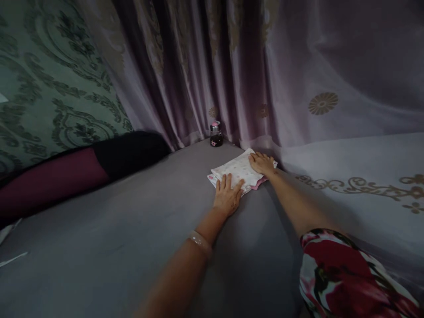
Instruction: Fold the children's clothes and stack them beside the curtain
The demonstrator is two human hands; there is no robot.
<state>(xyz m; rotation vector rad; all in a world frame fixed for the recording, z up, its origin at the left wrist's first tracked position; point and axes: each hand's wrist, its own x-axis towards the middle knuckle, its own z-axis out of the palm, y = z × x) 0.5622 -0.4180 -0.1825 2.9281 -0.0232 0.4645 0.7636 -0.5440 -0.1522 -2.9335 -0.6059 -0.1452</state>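
A small stack of folded cloths [233,168], white with faint spots on top and a pink edge showing below, lies on the grey sheet near the curtain. My left hand [228,196] rests with spread fingers on the near left edge of the stack; a pale bangle [200,240] circles that wrist. On the right end of the cloths lies my right hand [262,163], palm down with its fingers stretched out. Neither hand grips the fabric. What lies under the palms is hidden.
Beyond the cloths a small dark jar with a silver lid [216,134] stands by the purple curtain [245,79]. A long black and maroon cushion [66,170] borders the grey sheet [115,247] at the left, against green patterned wallpaper [66,84].
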